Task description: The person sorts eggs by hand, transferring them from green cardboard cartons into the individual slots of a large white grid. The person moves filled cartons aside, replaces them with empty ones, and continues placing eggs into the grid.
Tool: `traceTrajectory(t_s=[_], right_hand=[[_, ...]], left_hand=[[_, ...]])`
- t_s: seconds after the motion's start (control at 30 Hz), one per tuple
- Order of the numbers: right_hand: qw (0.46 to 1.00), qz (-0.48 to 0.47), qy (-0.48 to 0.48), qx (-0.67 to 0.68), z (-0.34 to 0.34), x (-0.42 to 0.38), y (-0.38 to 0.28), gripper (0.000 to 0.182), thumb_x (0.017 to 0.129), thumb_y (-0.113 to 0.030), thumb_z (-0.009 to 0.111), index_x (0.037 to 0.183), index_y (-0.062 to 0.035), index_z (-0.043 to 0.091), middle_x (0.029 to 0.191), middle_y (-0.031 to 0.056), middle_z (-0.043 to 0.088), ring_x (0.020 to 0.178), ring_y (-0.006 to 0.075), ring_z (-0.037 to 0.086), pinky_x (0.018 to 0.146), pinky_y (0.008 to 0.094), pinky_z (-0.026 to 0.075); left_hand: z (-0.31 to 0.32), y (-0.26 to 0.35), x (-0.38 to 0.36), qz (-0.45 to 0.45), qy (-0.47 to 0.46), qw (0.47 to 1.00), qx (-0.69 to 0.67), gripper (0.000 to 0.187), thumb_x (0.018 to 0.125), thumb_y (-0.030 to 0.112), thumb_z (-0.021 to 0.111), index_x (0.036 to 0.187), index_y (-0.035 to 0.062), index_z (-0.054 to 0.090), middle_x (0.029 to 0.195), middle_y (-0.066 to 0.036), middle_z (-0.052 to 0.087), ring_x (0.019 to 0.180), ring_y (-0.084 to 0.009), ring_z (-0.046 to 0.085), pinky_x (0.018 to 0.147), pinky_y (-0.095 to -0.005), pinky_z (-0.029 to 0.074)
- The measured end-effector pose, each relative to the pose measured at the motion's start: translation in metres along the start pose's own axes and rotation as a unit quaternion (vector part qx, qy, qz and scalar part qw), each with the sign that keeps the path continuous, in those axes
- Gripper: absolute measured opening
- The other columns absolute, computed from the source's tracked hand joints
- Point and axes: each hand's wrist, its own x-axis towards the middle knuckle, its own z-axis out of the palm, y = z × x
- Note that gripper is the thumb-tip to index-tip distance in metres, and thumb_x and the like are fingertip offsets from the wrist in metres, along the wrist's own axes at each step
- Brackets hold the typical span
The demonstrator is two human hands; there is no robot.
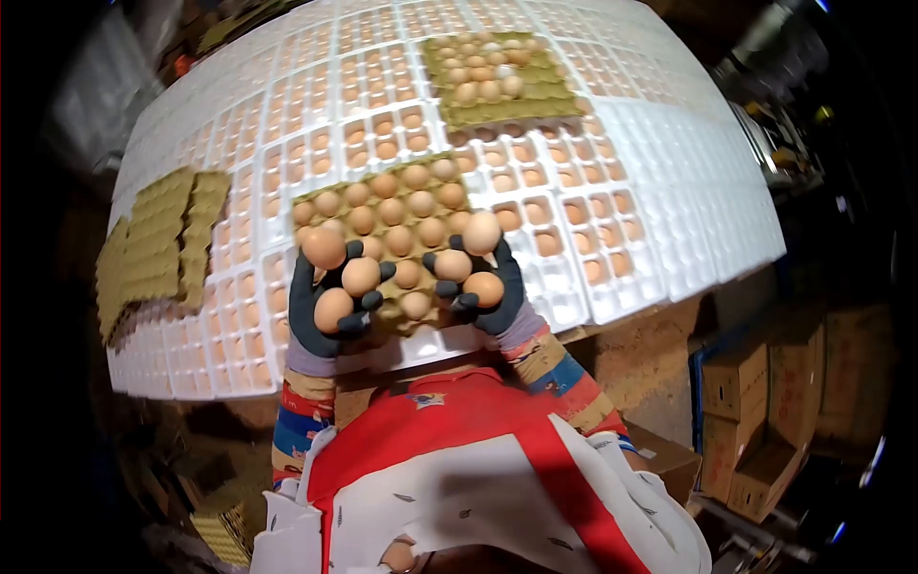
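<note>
My left hand [320, 301], in a dark glove, is closed around three brown eggs [361, 276]. In a matching glove, my right hand [497, 287] also grips three brown eggs [481, 233]. Both hands are over the near part of a tan pulp egg tray [308, 199], whose cups hold many more eggs. One egg [415, 305] sits in that tray between my hands. White foam egg trays [564, 297] lie around and beneath the pulp tray, many of their cups filled with brown eggs.
Another pulp tray [545, 96], partly filled with eggs, lies farther back. Empty pulp trays [158, 239] are stacked at the left. White foam trays with unfilled cups [698, 191] cover the right side. Cardboard boxes [765, 411] stand below the table's right edge.
</note>
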Motion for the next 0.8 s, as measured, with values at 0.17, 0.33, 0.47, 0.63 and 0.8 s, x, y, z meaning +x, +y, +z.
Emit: traceTrajectory(t_s=[0.17, 0.33, 0.47, 0.63, 0.8], right_hand=[[0.962, -0.166, 0.093, -0.198, -0.048, -0.103, -0.085, 0.041, 0.097, -0.030, 0.057, 0.130, -0.0068, 0.048, 0.108, 0.0124, 0.062, 0.081, 0.0204, 0.064, 0.059, 0.0270, 0.055], [0.774, -0.173, 0.388, -0.468, -0.067, -0.209, -0.175, 0.038, 0.083, -0.029, 0.075, 0.105, -0.0006, 0.064, 0.097, 0.0118, 0.064, 0.075, 0.0197, 0.064, 0.056, 0.0303, 0.052], [0.297, -0.125, 0.404, -0.856, -0.078, -0.207, -0.175, 0.047, 0.069, -0.036, 0.078, 0.109, -0.0152, 0.065, 0.115, 0.0142, 0.053, 0.098, 0.0317, 0.060, 0.082, 0.0422, 0.051], [0.379, -0.209, 0.391, -0.812, -0.095, -0.209, -0.189, 0.042, 0.081, -0.030, 0.068, 0.121, -0.0187, 0.061, 0.116, 0.0132, 0.053, 0.100, 0.0314, 0.060, 0.081, 0.0414, 0.051], [0.314, -0.152, 0.352, -0.869, -0.104, -0.210, -0.196, 0.043, 0.086, -0.030, 0.062, 0.126, -0.0179, 0.058, 0.115, 0.0136, 0.054, 0.095, 0.0318, 0.062, 0.078, 0.0443, 0.051]], left_hand=[[0.031, -0.114, 0.071, -0.185, 0.032, 0.971, -0.149, 0.064, 0.096, 0.060, 0.038, 0.136, 0.0104, 0.047, 0.131, -0.027, 0.050, 0.088, -0.0316, 0.060, 0.052, -0.0279, 0.049], [0.063, -0.160, 0.115, -0.187, 0.139, 0.929, 0.287, 0.049, 0.091, 0.030, 0.065, 0.129, 0.0030, 0.052, 0.117, -0.012, 0.060, 0.090, -0.0213, 0.061, 0.075, -0.0325, 0.053], [0.081, -0.190, 0.150, 0.096, 0.052, 0.549, 0.829, 0.050, 0.074, 0.031, 0.077, 0.118, 0.0155, 0.060, 0.104, -0.012, 0.054, 0.092, -0.0287, 0.059, 0.077, -0.0385, 0.052], [0.092, -0.218, 0.163, 0.020, 0.043, 0.359, 0.932, 0.043, 0.080, 0.025, 0.069, 0.121, 0.0165, 0.059, 0.111, -0.014, 0.054, 0.090, -0.0303, 0.063, 0.074, -0.0412, 0.054], [0.134, -0.285, 0.172, -0.064, -0.090, 0.408, 0.906, 0.041, 0.084, 0.026, 0.063, 0.123, 0.0152, 0.056, 0.117, -0.014, 0.054, 0.097, -0.0335, 0.061, 0.080, -0.0421, 0.053]])
